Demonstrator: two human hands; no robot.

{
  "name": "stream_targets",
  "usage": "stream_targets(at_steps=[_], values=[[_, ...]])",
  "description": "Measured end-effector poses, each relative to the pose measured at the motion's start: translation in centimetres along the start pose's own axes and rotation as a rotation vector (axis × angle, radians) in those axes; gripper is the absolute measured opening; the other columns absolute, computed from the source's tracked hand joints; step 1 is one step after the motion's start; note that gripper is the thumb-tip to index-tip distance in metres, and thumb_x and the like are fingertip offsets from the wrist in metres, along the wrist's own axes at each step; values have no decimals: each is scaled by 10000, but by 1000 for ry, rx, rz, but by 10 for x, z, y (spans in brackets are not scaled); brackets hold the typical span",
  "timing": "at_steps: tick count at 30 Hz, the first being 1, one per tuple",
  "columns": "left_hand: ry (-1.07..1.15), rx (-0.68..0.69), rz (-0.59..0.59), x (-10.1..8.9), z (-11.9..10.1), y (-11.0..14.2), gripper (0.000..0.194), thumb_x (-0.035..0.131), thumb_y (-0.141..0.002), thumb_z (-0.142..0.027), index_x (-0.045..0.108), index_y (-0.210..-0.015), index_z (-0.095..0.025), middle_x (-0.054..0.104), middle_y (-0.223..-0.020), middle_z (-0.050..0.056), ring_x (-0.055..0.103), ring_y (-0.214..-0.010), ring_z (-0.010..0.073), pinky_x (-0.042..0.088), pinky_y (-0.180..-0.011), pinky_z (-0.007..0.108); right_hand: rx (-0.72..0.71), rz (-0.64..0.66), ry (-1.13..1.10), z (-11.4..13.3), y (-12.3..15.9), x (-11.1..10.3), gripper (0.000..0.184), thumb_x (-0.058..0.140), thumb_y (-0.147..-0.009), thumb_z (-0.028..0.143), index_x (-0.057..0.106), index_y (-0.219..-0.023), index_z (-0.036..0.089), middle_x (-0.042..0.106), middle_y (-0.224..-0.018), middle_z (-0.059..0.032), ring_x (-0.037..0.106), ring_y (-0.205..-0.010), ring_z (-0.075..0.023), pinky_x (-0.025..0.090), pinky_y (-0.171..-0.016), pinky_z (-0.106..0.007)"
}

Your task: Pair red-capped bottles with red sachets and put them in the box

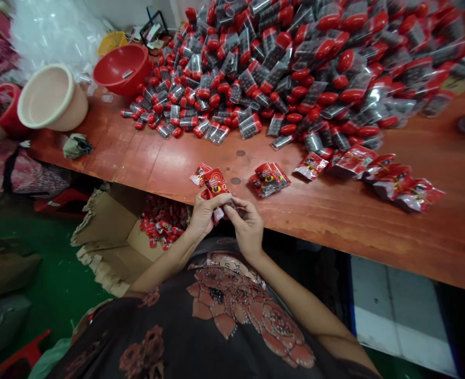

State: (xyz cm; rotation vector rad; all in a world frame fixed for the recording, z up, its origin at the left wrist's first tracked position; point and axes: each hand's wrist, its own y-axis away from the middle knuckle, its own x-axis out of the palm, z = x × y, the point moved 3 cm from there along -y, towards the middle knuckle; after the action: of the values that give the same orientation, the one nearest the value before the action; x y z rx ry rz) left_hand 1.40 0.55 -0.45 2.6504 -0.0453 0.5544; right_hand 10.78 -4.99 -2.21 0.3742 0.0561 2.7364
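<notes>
Close to the table's front edge, my left hand [204, 211] is closed around a small red printed packet [215, 181], held upright. My right hand [249, 226] meets it at the packet's lower side, thumb and fingers pinched together; what sits between those fingertips is too small to make out. Just behind my left hand lies another red packet [199, 173], partly covered by the held one. To the right of my hands is a little group of red packets [270, 180] on the wooden table [169, 163].
A big heap of clear tubes with red caps [248, 79] covers the table's back. More packets [406, 181] lie at right. A red bowl [122, 68] and a cream tub [53, 100] stand at left. Below is a cardboard box [110, 231] with red packets [163, 221] inside.
</notes>
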Motion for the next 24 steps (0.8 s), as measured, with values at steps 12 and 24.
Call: stream_targets(at_steps=[12,24], values=[[52,38,-35,-7,8,6,338,860,-566,-248,701,-855,-173,744,-885,28,681,-763,138,527,-775,269,154,-11,-95,-5,-13,-9,276,692,-795,358,641,-1045,253,706,-953,-11,676,-753,-139,605,-704,-318],[11,22,-32,-18,-10,-8,348,881,-533,-217,731,-838,-145,733,-792,21,648,-664,108,517,-678,225,212,238,-85,-6,-19,-23,471,736,-740,332,620,-1196,337,682,-1032,7,678,-791,-150,608,-767,-373]])
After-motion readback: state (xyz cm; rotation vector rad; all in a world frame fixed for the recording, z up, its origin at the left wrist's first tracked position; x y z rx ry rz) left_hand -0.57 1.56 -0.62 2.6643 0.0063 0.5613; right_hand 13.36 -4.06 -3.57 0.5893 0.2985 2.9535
